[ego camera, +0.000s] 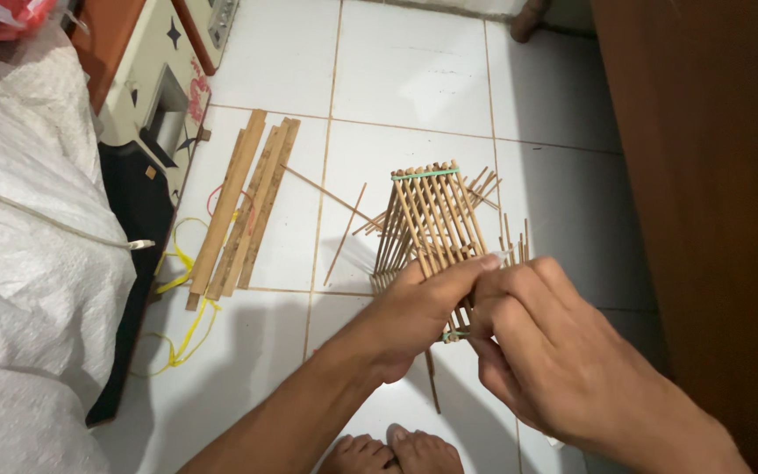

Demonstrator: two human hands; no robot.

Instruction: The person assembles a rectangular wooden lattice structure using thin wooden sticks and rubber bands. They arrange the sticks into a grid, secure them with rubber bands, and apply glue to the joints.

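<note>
Both hands up close: my left hand and right hand are pressed together, pinching the near end of the bamboo stick frame held above the white tile floor. Risk: green rubber band slips, sticks splay. Loose bamboo slats lie left, yellow cord beside them.

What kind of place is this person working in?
Probably a room in a home, with the work done on the floor: white floor tiles, the person's bare toes, a wooden cabinet side and a white woven sack. Both hands hold a bamboo stick frame.
</note>
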